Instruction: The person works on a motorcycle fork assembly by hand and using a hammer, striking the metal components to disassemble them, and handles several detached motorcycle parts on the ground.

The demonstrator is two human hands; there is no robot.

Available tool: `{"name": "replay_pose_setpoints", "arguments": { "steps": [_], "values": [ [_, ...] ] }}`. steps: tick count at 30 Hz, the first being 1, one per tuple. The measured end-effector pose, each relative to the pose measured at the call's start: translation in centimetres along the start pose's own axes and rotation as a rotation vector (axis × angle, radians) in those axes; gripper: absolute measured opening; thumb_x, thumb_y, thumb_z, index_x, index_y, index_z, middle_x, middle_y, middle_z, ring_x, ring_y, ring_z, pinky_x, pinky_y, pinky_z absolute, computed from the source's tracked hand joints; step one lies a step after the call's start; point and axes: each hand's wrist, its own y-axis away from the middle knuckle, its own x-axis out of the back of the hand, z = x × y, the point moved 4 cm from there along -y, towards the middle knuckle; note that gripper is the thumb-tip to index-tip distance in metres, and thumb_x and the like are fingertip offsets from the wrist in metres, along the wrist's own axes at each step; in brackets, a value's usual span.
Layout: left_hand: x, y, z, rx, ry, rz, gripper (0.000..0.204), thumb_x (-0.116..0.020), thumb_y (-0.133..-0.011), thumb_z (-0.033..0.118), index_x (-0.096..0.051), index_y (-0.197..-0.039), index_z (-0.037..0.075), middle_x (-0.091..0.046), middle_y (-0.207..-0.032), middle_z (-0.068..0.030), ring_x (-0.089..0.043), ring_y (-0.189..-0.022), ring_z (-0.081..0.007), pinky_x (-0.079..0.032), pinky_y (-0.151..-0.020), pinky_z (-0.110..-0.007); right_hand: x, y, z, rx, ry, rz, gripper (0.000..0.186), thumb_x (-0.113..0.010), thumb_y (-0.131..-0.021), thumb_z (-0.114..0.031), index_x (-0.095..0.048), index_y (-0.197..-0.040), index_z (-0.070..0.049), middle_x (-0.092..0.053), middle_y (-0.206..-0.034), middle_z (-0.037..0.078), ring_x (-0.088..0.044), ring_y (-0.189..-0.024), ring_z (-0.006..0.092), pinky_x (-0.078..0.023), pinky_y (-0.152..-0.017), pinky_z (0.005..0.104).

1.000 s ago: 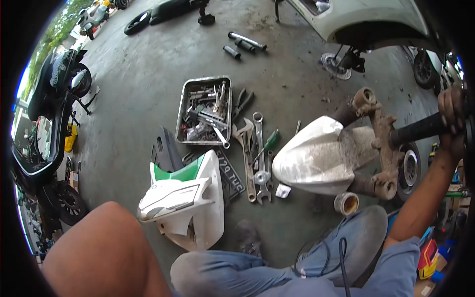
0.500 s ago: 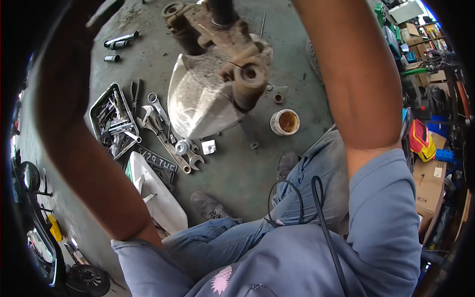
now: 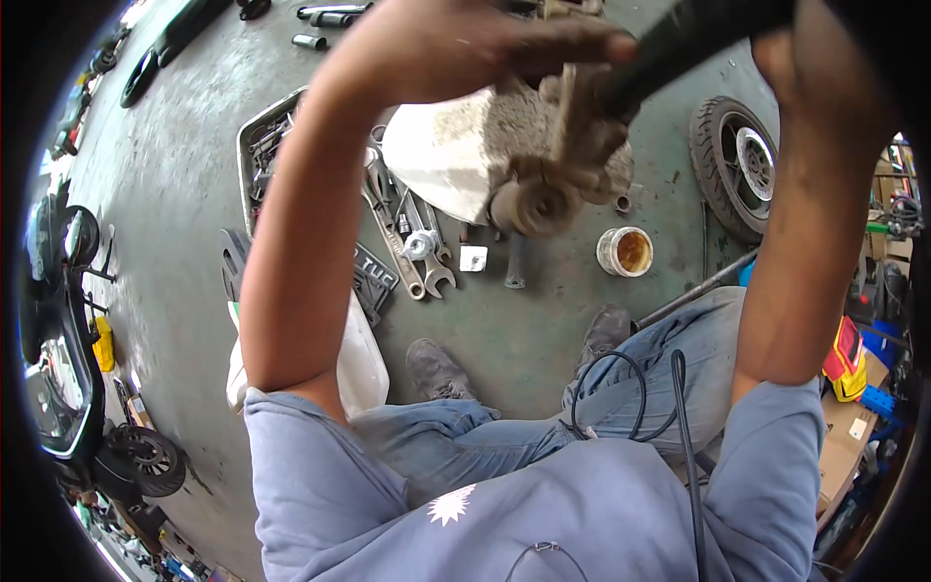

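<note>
A dirty motorcycle fork clamp (image 3: 538, 199) with round bored ends hangs in front of me, tilted. From it a thick black tube (image 3: 693, 48) slants up to the right. My right hand (image 3: 807, 63), partly in shadow, is closed around the tube's upper end. My left hand (image 3: 456, 48) reaches across above the clamp with its fingers stretched out near the tube's lower part; blur hides whether they touch it. Beneath the clamp is a dirt-caked white fender (image 3: 436, 145). An open tub of brown grease (image 3: 621, 252) stands on the floor to its right.
Wrenches (image 3: 412, 257) lie left of the fender, by a tool tray (image 3: 244, 145) and a number plate (image 3: 373, 276). A white panel (image 3: 364, 364) lies near my left foot. At right are a wheel (image 3: 732, 165) and a metal bar (image 3: 698, 291); a motorcycle (image 3: 73, 339) stands far left.
My left hand has come into view from the upper left to the clamp. The black tube has tilted over to the right, and my right hand now shows at its end. My view has shifted.
</note>
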Motion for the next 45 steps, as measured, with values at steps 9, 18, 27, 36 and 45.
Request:
{"name": "replay_pose_setpoints", "arguments": {
  "steps": [9, 18, 27, 36, 45],
  "values": [
    [-4.5, -1.0, 0.5, -0.300, -0.165, 0.097, 0.053, -0.076, -0.061, 0.033, -0.062, -0.104, 0.006, -0.066, -0.083, -0.0168, -0.064, -0.079, -0.0351, -0.051, -0.073, -0.040, -3.9, 1.9, -2.8, 0.044, 0.017, 0.076, 0.027, -0.047, -0.093, -0.037, -0.049, -0.085, -0.011, -0.039, -0.056, -0.004, -0.038, -0.047, 0.0076, -0.034, -0.053, 0.0237],
    [-3.0, -0.6, -0.3, -0.237, -0.229, 0.026, 0.045, -0.079, -0.067, 0.040, -0.065, -0.085, 0.001, -0.064, -0.075, -0.0176, -0.059, -0.067, -0.0335, -0.048, -0.064, -0.038, -5.1, 0.2, -2.3, -0.129, -0.025, 0.000, 0.030, -0.053, -0.092, -0.038, -0.045, -0.079, -0.012, -0.045, -0.054, -0.001, -0.046, -0.045, 0.0111, -0.043, -0.051, 0.0277],
    [0.8, -4.7, -8.7, 0.052, -0.238, 0.506, 0.037, -0.072, -0.079, 0.025, -0.062, -0.105, 0.001, -0.069, -0.089, -0.0143, -0.066, -0.081, -0.0213, -0.049, -0.072, -0.034, 0.9, -8.6, 7.7, -0.118, 0.063, 0.743, 0.030, -0.071, -0.082, -0.025, -0.051, -0.069, -0.006, -0.047, -0.052, 0.000, -0.042, -0.038, 0.0094, -0.037, -0.038, 0.0270],
    [3.9, -6.0, -9.6, -0.017, -0.124, 0.501, 0.059, -0.079, -0.071, 0.035, -0.058, -0.117, 0.004, -0.064, -0.111, -0.0168, -0.061, -0.104, -0.0235, -0.046, -0.089, -0.034, 5.6, -11.8, 10.3, -0.294, -0.173, 0.551, 0.035, -0.067, -0.084, -0.027, -0.042, -0.065, -0.013, -0.037, -0.052, -0.003, -0.036, -0.041, 0.0092, -0.035, -0.043, 0.0255],
    [13.8, 6.5, -23.3, 0.324, 0.263, 0.586, 0.043, -0.064, -0.087, 0.028, -0.054, -0.122, 0.004, -0.065, -0.108, -0.0108, -0.062, -0.096, -0.0183, -0.049, -0.085, -0.032, 12.9, 7.1, -3.0, -0.133, -0.035, 0.448, 0.032, -0.041, -0.097, -0.026, -0.039, -0.067, -0.015, -0.031, -0.056, -0.006, -0.031, -0.049, 0.0058, -0.030, -0.058, 0.0253]
  ]
}}
